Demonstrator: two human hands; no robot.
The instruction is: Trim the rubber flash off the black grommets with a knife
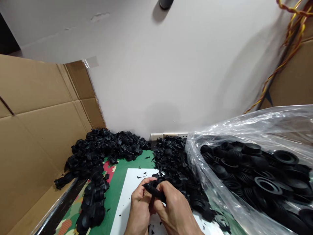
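My left hand [140, 206] and my right hand [174, 209] are close together over a white sheet [122, 202]. Between them is a dark rubber piece [155, 192], elongated, with a narrow tip pointing left. My right thumb and fingers are closed round its thicker end. The fingers of my left hand are curled against it from the other side. Part of the piece is hidden by the fingers, so its full shape does not show. Black scraps of rubber [139, 177] are scattered on the sheet around my hands.
Ribbed black rubber boots lie in a heap [122, 143] at the back left and a row [93, 202] on the left. Another pile [171, 160] borders the sheet. At right, a clear plastic bag [195, 156] holds more. Cardboard [39, 111] stands left, before a white wall [171, 71].
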